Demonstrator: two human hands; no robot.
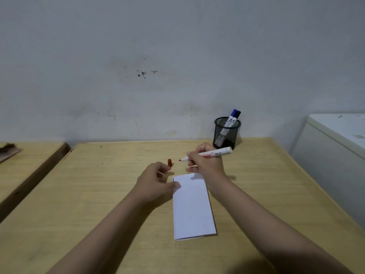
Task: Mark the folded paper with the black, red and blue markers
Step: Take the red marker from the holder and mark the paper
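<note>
A folded white paper (192, 206) lies lengthwise on the wooden table, a short dark mark at its far left corner. My right hand (205, 165) holds the uncapped red marker (214, 153) just beyond the paper's far edge, tip pointing left. The red cap (169, 162) stands on the table to the left of the tip. My left hand (156, 182) rests by the paper's far left corner, fingers loosely curled, thumb touching the paper. The blue marker (233, 117) and black marker (238, 114) stand in a black mesh cup (227, 133) at the back.
The table (98, 194) meets a grey wall at the back. A second wooden table (29, 155) stands to the left across a gap. A white cabinet (335, 147) stands close on the right.
</note>
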